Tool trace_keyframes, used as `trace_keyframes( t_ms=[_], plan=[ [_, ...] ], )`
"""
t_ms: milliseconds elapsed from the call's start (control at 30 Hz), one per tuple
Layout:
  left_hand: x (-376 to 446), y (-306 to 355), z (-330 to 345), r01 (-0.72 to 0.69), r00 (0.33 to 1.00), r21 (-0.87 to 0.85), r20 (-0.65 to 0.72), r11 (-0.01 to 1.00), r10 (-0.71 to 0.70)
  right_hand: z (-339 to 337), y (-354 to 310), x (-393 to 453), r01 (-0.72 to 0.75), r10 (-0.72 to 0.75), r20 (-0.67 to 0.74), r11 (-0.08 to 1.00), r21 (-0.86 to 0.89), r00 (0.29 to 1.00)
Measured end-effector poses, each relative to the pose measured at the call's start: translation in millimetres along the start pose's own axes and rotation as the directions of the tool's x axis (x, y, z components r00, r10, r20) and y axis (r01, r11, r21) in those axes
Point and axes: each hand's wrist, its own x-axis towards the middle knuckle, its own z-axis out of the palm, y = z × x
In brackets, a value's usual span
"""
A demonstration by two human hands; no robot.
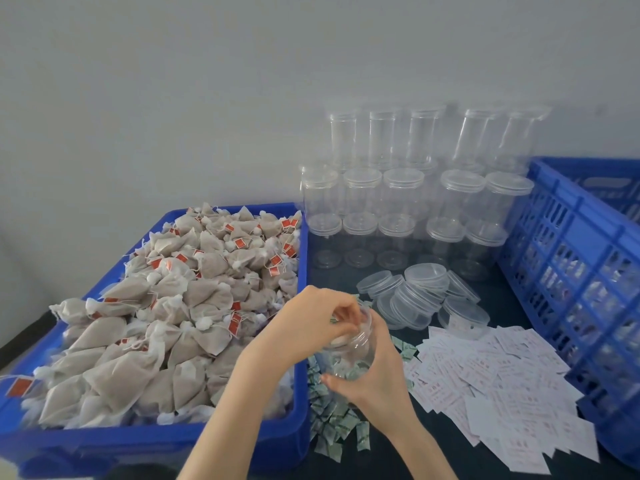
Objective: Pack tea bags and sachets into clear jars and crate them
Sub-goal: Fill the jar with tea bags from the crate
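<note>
The tea bags (166,317) are matt, finely woven off-white mesh with thin string and small glossy red paper tags, heaped in a smooth, slightly shiny blue plastic tub (301,403). The jar (349,355) in the hands, the stacked jars (405,188) behind and the loose lids (426,292) are clear, glossy, smooth plastic, and the latticed crate (571,258) is the same hard blue plastic as the tub. The sachets (332,424) look like crinkled, faintly shiny printed film, the slips (502,382) are flat matt white paper, and the tabletop (433,448) is a dark, dull surface.
</note>
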Motion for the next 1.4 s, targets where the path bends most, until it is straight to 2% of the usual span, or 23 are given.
trace_keyframes(
  t_ms=[100, 167, 233, 300, 367, 400, 533, 667, 833, 1033, 1167, 1300, 1400],
  plan=[
    [0, -7, -9, -0.039, 0.998, -0.051, -0.052, 0.998, 0.037, 0, -1, 1, 0.011, -0.011, -0.001, 1.0, 0.005, 1.0],
    [-1, -18, -21, -0.013, 0.99, -0.056, -0.138, 0.998, 0.005, -1, -1, 1, 0.021, -0.021, -0.007, 1.0, -0.004, 1.0],
    [-2, -38, -30, 0.08, 0.97, -0.059, -0.224, 0.995, -0.091, -2, 0, 1, 0.016, -0.016, -0.02, 1.0, -0.001, 1.0],
    [1, -60, -35, 0.249, 0.941, 0.052, -0.251, 0.967, -0.229, -2, 1, 2, 0.006, -0.005, -0.026, 1.0, 0.01, 1.0],
    [7, -81, -32, 0.398, 0.914, 0.277, -0.199, 0.874, -0.353, -3, 3, 1, 0.011, -0.01, -0.021, 1.0, 0.008, 1.0],
    [10, -89, -28, 0.421, 0.907, 0.352, -0.14, 0.836, -0.398, -2, 3, 1, 0.015, -0.015, -0.021, 1.0, 0.004, 1.0],
    [19, -103, 4, 0.339, 0.851, 0.552, 0.166, 0.762, -0.499, 0, 8, 0, 0.022, -0.022, -0.026, 1.0, -0.008, 0.999],
    [16, -115, 22, 0.289, 0.758, 0.715, 0.235, 0.637, -0.608, 2, 11, -2, 0.024, -0.025, -0.04, 1.0, -0.015, 0.999],
    [17, -127, 23, 0.28, 0.772, 0.743, 0.203, 0.608, -0.602, 5, 9, -4, 0.007, -0.007, -0.028, 1.0, -0.002, 1.0],
    [18, -132, 25, 0.334, 0.792, 0.642, 0.205, 0.69, -0.575, 9, 4, -6, -0.018, 0.018, -0.001, 1.0, 0.025, 1.0],
    [18, -132, 31, 0.295, 0.816, 0.606, 0.242, 0.738, -0.525, 10, 4, -7, -0.028, 0.027, 0.013, 0.999, 0.029, 1.0],
    [19, -129, 36, 0.287, 0.797, 0.636, 0.256, 0.716, -0.547, 11, 4, -7, -0.03, 0.03, 0.011, 0.999, 0.029, 0.999],
    [21, -128, 32, 0.293, 0.821, 0.638, 0.213, 0.712, -0.529, 12, 3, -7, -0.04, 0.04, 0.012, 0.999, 0.035, 0.999]
  ],
)
